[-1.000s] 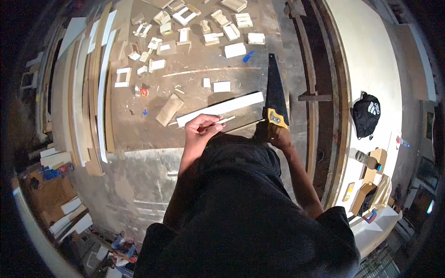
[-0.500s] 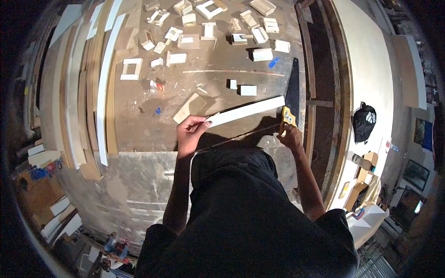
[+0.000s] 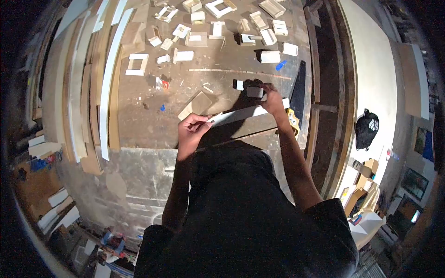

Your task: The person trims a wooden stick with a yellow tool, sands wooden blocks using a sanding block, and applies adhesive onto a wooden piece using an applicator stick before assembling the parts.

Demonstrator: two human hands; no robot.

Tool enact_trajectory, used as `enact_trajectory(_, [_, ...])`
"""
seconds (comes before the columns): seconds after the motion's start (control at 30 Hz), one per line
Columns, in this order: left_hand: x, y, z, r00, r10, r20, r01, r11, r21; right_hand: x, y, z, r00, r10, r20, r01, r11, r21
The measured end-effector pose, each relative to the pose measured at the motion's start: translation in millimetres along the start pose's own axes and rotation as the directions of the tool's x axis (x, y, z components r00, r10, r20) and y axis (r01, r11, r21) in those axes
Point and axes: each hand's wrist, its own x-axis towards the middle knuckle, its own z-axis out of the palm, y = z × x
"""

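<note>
My left hand [image 3: 191,132] pinches the left end of a long white wooden strip [image 3: 236,115], which slants across the table in front of me. Beyond the strip, my right hand [image 3: 273,99] has its fingers curled at the right end of a small white wooden block [image 3: 254,92], in shadow on the table. A smaller white block [image 3: 239,85] lies just to its left. The handsaw [image 3: 293,119], with a yellow handle and dark blade, rests on the table to the right of my right forearm. A flat wooden piece [image 3: 195,105] lies beyond my left hand.
Several small wooden assemblies [image 3: 184,56] are scattered over the far table. Long boards [image 3: 111,83] lie along the left. A thin strip [image 3: 236,72] crosses the middle, with a blue object [image 3: 281,65] nearby. A black bag [image 3: 367,129] sits on the pale surface at right.
My right hand has let go of the handsaw, leaving it on the table, and moved up and left to the small white block. My left hand still pinches the strip.
</note>
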Motion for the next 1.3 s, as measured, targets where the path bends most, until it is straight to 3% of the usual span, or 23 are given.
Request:
enact_trajectory(0.03, [0.9, 1.9, 3.4, 1.000, 0.009, -0.007, -0.009, 1.000, 0.001, 8.4, -0.9, 2.9, 0.997, 0.035, 0.065, -0.035, 0.999, -0.014])
enact_trajectory(0.13, [-4.3, 6.3, 12.0, 0.997, 0.049, -0.066, -0.049, 0.999, 0.000, 12.8, 45.6, 42.1, 0.999, -0.026, 0.047, 0.029, 0.998, -0.059])
enact_trajectory(0.2, [-5.2, 5.3, 18.5, 0.989, 0.041, -0.144, -0.036, 0.999, 0.034, 10.9, 13.0, 7.2, 0.997, -0.073, -0.016, 0.073, 0.997, -0.026])
enact_trajectory(0.27, [-4.3, 13.4, 33.8, 0.981, 0.045, -0.187, -0.034, 0.997, 0.062, 12.3, 3.8, -6.8, 0.976, 0.212, 0.060, -0.211, 0.977, -0.017])
enact_trajectory(0.37, [-0.5, 21.8, 56.7, 0.979, 0.139, -0.151, -0.124, 0.987, 0.101, 4.5, -34.5, -67.5, 0.993, 0.100, 0.060, -0.114, 0.938, 0.326])
enact_trajectory(0.4, [0.5, 26.1, 65.5, 0.979, 0.140, -0.152, -0.124, 0.987, 0.107, 3.4, -69.1, -97.1, 0.994, 0.097, 0.045, -0.107, 0.925, 0.364])
enact_trajectory(0.47, [3.4, 34.2, 82.5, 0.979, 0.181, -0.097, -0.178, 0.983, 0.038, -3.0, -104.8, -133.0, 0.995, 0.047, 0.092, -0.079, 0.917, 0.390])
enact_trajectory(0.63, [4.6, 62.3, 109.7, 0.964, 0.255, -0.082, -0.244, 0.963, 0.117, -17.4, -149.6, -175.5, 0.992, 0.068, 0.106, -0.107, 0.898, 0.427])
enact_trajectory(0.7, [4.7, 67.7, 111.4, 0.942, 0.333, -0.044, -0.311, 0.913, 0.264, -18.7, -156.3, -181.1, 0.996, 0.061, 0.065, -0.084, 0.877, 0.474])
enact_trajectory(1.07, [0.9, 100.5, 104.6, 0.948, 0.304, 0.090, -0.317, 0.920, 0.232, -27.4, -163.9, -190.5, 0.998, -0.026, -0.058, 0.051, 0.865, 0.499])
enact_trajectory(1.13, [0.9, 102.5, 102.1, 0.978, 0.193, 0.077, -0.205, 0.956, 0.212, -29.1, -166.2, -192.7, 0.997, -0.030, -0.066, 0.059, 0.867, 0.494])
enact_trajectory(1.3, [5.8, 105.8, 103.8, 0.988, 0.138, 0.061, -0.149, 0.962, 0.230, -33.6, -169.3, -194.8, 0.997, -0.016, -0.081, 0.056, 0.860, 0.508])
